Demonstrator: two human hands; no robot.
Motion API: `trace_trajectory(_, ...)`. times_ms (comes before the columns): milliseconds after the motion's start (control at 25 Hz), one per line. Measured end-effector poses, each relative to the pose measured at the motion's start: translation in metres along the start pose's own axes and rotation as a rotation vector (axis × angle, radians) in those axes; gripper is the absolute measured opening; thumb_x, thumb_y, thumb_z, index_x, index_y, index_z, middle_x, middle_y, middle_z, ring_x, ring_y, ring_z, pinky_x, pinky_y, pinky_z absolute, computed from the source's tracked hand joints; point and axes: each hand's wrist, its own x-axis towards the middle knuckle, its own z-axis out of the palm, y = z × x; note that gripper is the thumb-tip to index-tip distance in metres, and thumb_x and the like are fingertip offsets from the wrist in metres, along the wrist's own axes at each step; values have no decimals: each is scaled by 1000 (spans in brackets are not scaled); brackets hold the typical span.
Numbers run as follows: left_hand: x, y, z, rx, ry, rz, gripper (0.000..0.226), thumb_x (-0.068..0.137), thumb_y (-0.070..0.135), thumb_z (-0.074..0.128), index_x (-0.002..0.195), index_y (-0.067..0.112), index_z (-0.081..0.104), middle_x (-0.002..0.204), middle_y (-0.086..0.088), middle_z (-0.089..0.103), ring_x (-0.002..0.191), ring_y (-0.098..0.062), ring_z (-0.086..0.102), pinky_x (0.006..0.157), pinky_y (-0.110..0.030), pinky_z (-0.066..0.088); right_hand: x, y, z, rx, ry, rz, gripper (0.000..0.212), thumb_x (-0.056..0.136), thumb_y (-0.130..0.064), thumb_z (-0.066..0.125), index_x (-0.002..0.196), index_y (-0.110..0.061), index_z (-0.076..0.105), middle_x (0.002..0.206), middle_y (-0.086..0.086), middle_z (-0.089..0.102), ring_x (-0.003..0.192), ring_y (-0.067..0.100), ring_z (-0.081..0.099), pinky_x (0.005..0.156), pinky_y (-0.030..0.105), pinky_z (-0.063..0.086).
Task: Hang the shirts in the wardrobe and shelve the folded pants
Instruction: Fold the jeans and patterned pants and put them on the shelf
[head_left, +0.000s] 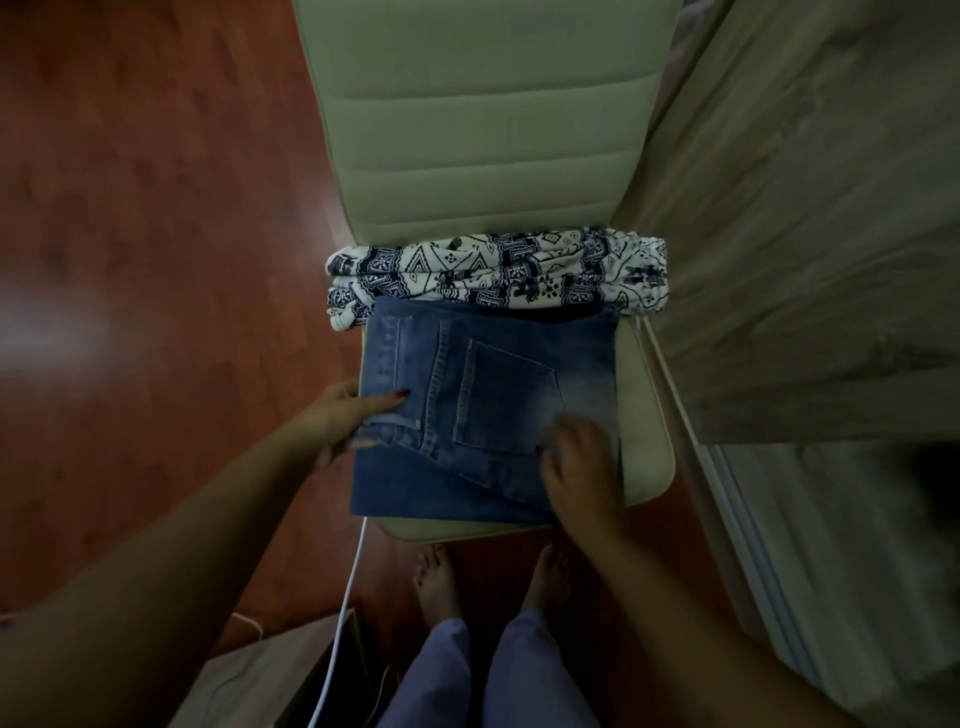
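Head view: pants step, pickup looks about to start. Folded jeans lie on the chair seat, patterned folded garment just behind, touching. Left hand grips the jeans' left edge, thumb on top. Right hand is blurred, resting on the right side; grip unclear. Next: get fingers under both sides and lift level so the fold holds.

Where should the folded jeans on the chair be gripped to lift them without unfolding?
Probably at both side edges of the folded jeans, hands sliding under from left and right. They lie flat on the chair seat, and the left hand is already at the left edge.
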Motion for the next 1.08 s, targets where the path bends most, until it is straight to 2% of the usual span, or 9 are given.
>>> trace_trajectory(80, -10, -17, -13, -52, -47, -55, 32, 84, 8, 66, 114, -1, 61, 97, -16, 74, 79, -20, 74, 57, -26, 60, 5, 8, -10, -115, 176, 111, 31, 84, -16, 62, 113, -8, 58, 128, 16, 50, 112, 33, 50, 88, 41, 48)
trace_trajectory(200, -8, -40, -23, 81, 31, -53, 27, 84, 6, 66, 110, 0, 62, 108, -18, 70, 71, -15, 73, 56, -24, 58, 4, 25, -4, 18, -18, 171, 61, 86, -15, 63, 142, -11, 37, 149, 15, 32, 132, 34, 36, 101, 42, 41)
trace_trajectory(360, 8, -33, -22, 224, 107, 94, 34, 81, 23, 71, 111, 10, 61, 104, -7, 70, 88, -22, 69, 77, -39, 59, -2, 40, 11, -80, -105, 130, 70, 90, -23, 60, 147, -3, 25, 157, 12, 19, 139, 32, 31, 108, 41, 38)
trace_trajectory(520, 15, -26, -16, 256, 226, 180, 29, 82, 20, 70, 106, 7, 61, 99, -5, 69, 86, -20, 68, 68, -32, 55, 9, 40, 3, -77, 47, 246, 57, 82, -14, 68, 134, -8, 44, 148, 17, 27, 117, 37, 43, 92, 44, 48)
trace_trajectory(640, 13, -24, -10, 98, 139, 95, 20, 84, 14, 67, 102, 18, 58, 104, -4, 67, 87, -17, 66, 69, -31, 55, 25, 47, -4, 245, -19, 415, 49, 83, -2, 63, 127, -11, 45, 133, 16, 34, 108, 31, 48, 85, 33, 46)
trace_trajectory(760, 9, -24, -8, 142, 52, 10, 22, 82, 13, 68, 102, 14, 60, 104, -7, 68, 93, -22, 67, 74, -35, 55, 40, 70, -14, 301, -57, 281, 40, 82, -2, 63, 119, -7, 49, 117, 18, 47, 99, 25, 53, 75, 26, 42)
trace_trajectory(880, 2, -25, 5, 169, -10, -95, 29, 81, 18, 68, 107, 8, 60, 108, -12, 68, 98, -27, 65, 74, -36, 54, 50, 95, -24, 216, -71, 224, 31, 83, -12, 64, 112, -13, 55, 110, 13, 56, 96, 24, 58, 78, 36, 51)
trace_trajectory(960, 1, -18, 12, 179, 99, -62, 39, 82, 35, 64, 109, 7, 58, 108, -14, 66, 97, -29, 65, 73, -36, 53, 55, 96, -33, 288, -54, 225, 20, 84, -14, 64, 103, -13, 56, 104, 10, 55, 91, 24, 57, 77, 40, 52)
trace_trajectory(1080, 25, 15, 1, 129, 349, 134, 61, 81, 52, 58, 117, 5, 50, 116, -13, 59, 104, -29, 59, 77, -35, 52, 104, 84, -59, 590, 81, 495, 9, 89, -24, 59, 93, -18, 55, 89, 4, 58, 77, 21, 58, 61, 34, 49)
